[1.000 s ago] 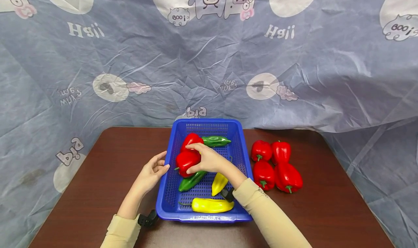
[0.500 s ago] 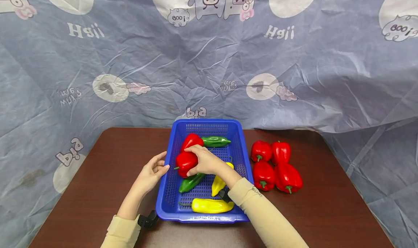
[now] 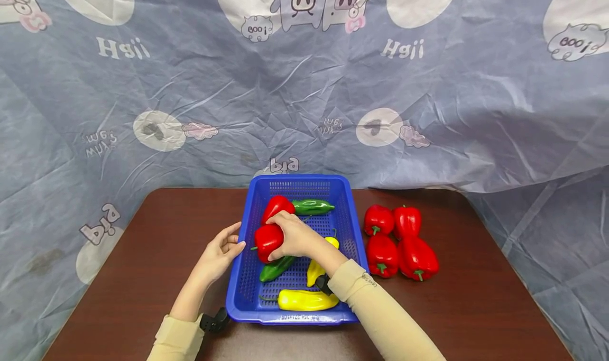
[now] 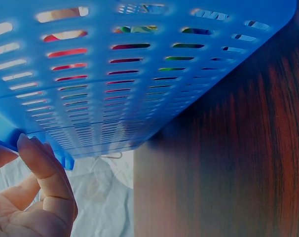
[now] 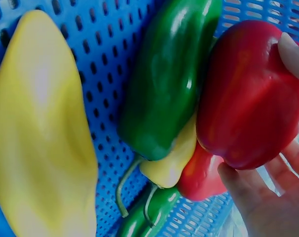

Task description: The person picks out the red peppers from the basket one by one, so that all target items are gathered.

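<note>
In the head view, my right hand (image 3: pixel 297 237) grips a red bell pepper (image 3: pixel 268 243) from its right side, inside a blue plastic basket (image 3: pixel 297 316). The right wrist view shows the same bell pepper (image 5: pixel 250 98) between thumb and fingers, beside a green pepper (image 5: pixel 164 79). My left hand (image 3: pixel 220 252) pinches the basket's left rim, fingers on the outside and thumb at the top edge; in the left wrist view the fingers (image 4: pixel 46 173) meet the slotted wall's rim. Behind the gripped one lies another red bell pepper (image 3: pixel 278 207) in the basket.
Also in the basket are a green pepper at the back (image 3: pixel 314 207), a green pepper (image 3: pixel 276 270) in front of the held one, and yellow peppers (image 3: pixel 306 299). Several red bell peppers (image 3: pixel 382 255) cluster on the brown table (image 3: pixel 468 297) to the right. A printed cloth (image 3: pixel 266 91) hangs behind.
The right hand has shifted slightly left with the red bell pepper, uncovering more of the yellow pepper behind the wrist. The left hand stays at the rim. The head view has tilted slightly.
</note>
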Tool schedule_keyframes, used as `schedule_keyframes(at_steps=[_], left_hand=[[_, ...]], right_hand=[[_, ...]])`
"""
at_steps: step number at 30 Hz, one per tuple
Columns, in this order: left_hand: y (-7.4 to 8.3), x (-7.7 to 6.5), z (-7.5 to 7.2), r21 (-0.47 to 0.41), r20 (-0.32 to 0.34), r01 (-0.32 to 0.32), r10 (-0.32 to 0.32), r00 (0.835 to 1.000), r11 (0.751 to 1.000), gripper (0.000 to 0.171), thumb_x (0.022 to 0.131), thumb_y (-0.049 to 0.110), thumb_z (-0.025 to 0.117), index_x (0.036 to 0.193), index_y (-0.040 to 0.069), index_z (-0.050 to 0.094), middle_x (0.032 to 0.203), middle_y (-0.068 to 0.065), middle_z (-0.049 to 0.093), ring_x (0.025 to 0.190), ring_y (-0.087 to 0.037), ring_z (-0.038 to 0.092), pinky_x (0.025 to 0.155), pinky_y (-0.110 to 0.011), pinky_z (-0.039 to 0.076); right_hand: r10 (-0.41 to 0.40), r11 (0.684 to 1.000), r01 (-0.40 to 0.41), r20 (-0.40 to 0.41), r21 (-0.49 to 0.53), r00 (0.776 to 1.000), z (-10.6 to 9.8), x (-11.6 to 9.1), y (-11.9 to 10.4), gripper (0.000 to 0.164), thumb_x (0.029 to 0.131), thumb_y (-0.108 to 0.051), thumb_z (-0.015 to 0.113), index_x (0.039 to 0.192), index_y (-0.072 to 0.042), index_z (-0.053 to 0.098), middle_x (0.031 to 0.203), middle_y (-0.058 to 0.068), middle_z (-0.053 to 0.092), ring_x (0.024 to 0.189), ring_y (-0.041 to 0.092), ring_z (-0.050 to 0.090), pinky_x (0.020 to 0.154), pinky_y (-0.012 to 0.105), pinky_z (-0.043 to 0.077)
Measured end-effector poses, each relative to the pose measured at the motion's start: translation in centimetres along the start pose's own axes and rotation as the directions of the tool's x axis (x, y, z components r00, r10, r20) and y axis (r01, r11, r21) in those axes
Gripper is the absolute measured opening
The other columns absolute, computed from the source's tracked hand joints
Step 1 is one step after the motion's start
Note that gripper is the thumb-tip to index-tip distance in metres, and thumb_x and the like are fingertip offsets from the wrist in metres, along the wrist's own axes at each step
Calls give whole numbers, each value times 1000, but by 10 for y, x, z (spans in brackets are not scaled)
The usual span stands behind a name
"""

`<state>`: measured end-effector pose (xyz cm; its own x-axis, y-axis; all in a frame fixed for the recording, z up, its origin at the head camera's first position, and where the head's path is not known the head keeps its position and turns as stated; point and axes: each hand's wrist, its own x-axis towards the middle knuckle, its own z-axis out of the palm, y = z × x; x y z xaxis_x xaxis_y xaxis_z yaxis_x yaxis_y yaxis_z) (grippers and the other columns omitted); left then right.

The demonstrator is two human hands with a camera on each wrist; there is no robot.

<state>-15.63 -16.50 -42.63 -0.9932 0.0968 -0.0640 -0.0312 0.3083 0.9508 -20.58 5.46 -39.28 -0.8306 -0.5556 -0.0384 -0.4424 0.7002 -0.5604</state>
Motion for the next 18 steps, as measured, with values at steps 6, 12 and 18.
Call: schedule_keyframes(at_steps=[6,12,18], left_hand=[[1,-1,0,0,-4,7,-7,1000,1000,58,97,8,61,149,3,38,113,-19,58,94,-15,62,77,-16,50],[0,0,0,-13,-17,-2,1,1000,1000,58,96,7,62,148,2,39,111,-19,58,89,-10,62,76,-16,50],[0,0,0,-20,-6,-3,3,1000,1000,57,96,6,61,148,2,38,110,-18,58,86,-4,60,76,-16,49]], right_hand=[[25,995,-22,-24,96,999,-9,-5,-1,74,71,-33,88,132,-13,53,131,7,53,121,25,53,99,44,49],[57,958,-44,-41,283,998,-28,-14,-2,74,73,-33,86,135,-14,50,134,8,53,122,25,52,95,41,53],[59,865,-24,-55,501,997,-55,-32,-1,73,80,-25,80,143,-14,45,142,10,47,126,31,51,93,41,54]])
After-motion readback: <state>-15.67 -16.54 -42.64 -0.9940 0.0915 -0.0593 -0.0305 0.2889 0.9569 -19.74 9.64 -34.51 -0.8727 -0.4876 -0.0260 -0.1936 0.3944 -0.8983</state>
